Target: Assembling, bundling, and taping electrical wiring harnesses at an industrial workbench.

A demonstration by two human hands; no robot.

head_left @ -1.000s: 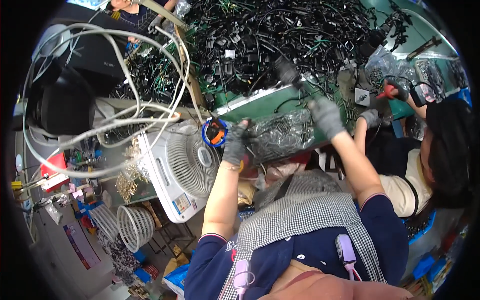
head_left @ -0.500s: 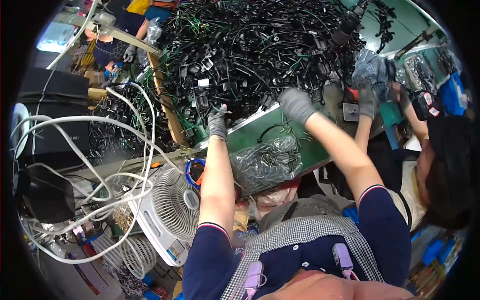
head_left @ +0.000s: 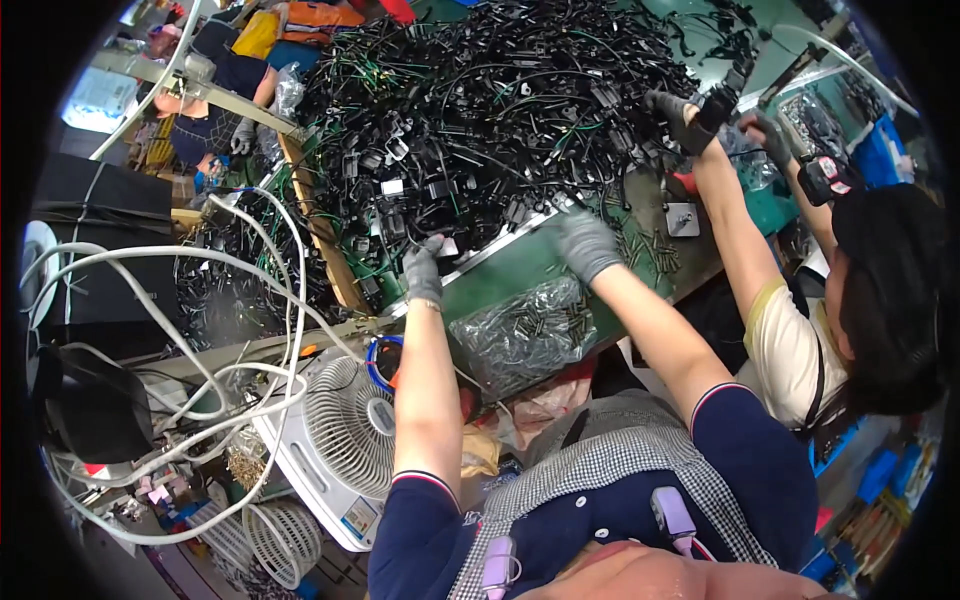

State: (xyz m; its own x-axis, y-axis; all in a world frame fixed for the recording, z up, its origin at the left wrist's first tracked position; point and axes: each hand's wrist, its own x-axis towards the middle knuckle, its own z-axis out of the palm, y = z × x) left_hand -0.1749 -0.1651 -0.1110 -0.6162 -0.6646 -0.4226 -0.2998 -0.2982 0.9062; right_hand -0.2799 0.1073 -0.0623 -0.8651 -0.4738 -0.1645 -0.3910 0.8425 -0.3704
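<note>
My left hand [head_left: 422,272], in a grey glove, is at the near edge of a big heap of black cables and fittings [head_left: 480,130]. Its fingers are closed, thumb and fingertips together beside a small pale piece; whatever they hold is too small to make out. Motion smears the fingers of my right hand [head_left: 588,243], also gloved, above the green tabletop [head_left: 500,272] beside the metal strip [head_left: 510,238]. Between my forearms lies a clear plastic bag [head_left: 520,335] with small metal pins on it. More loose pins [head_left: 650,252] are scattered right of my right hand.
A co-worker on the right reaches over the heap with a gloved hand [head_left: 672,108]. A square metal plate [head_left: 683,220] lies nearby. At left are a wooden divider [head_left: 318,235], looping white hoses [head_left: 200,245] and a fan [head_left: 350,420]. Another person stands at the far left.
My right hand has moved slightly left and down, and my left hand has drawn back a little toward me. The co-worker's hand has moved up over the heap from beside the metal plate.
</note>
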